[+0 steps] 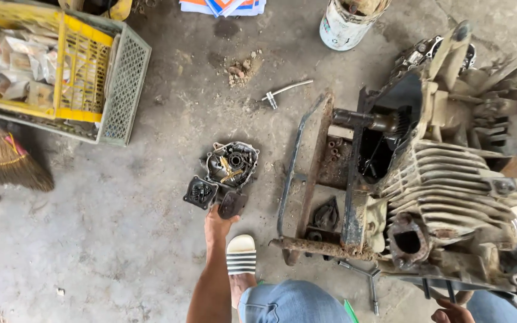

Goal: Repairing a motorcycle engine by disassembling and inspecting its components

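At the far left of my view a straw broom [7, 161] lies on the concrete floor [121, 239], and above it sits a yellow and grey plastic crate [124, 84] stuffed with paper-wrapped bundles. Moving right, my left hand [218, 226] reaches down to the floor, its fingers closed around the lower edge of a small dark engine cover [230, 170], a greasy casting with a brass gear showing inside; it rests on the floor just left of the engine frame. A white striped sandal [242, 254] is just beside that wrist. Further up lie a metal wrench [283, 93] and a dirty white paint bucket [345, 24]. Right of centre stands the rusty engine block [444, 179] with cooling fins, mounted on a corroded frame [309, 179]. At the bottom right edge my right hand [450, 312] barely shows under the engine; I cannot tell whether it grips anything.
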